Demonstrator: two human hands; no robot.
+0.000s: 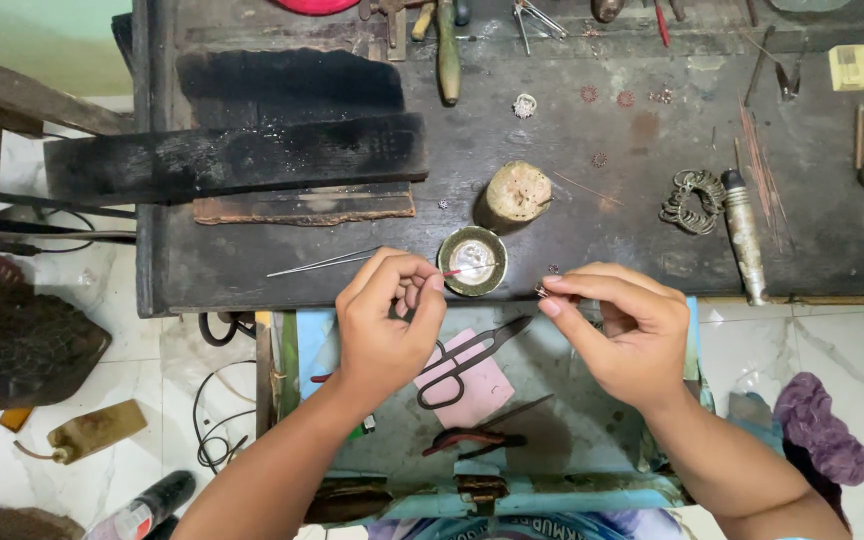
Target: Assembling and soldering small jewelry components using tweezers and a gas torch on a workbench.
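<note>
Metal dish (472, 262) sits mid-frame; left hand (384, 325) pinches a thin red-tipped brush (457, 270) dipped into it, right hand (624, 335) pinches a tiny ring (542, 291), seemingly not yet coated.

Dark scorched workbench (252, 270) with round dish (472, 261), charred block (237, 158), wire coil (692, 200).

Shears (467, 358) on pink pad (482, 385), six o'clock; wooden stump (515, 192), centre; charred block (237, 157), ten o'clock; purple cloth (820, 428), four o'clock.
</note>
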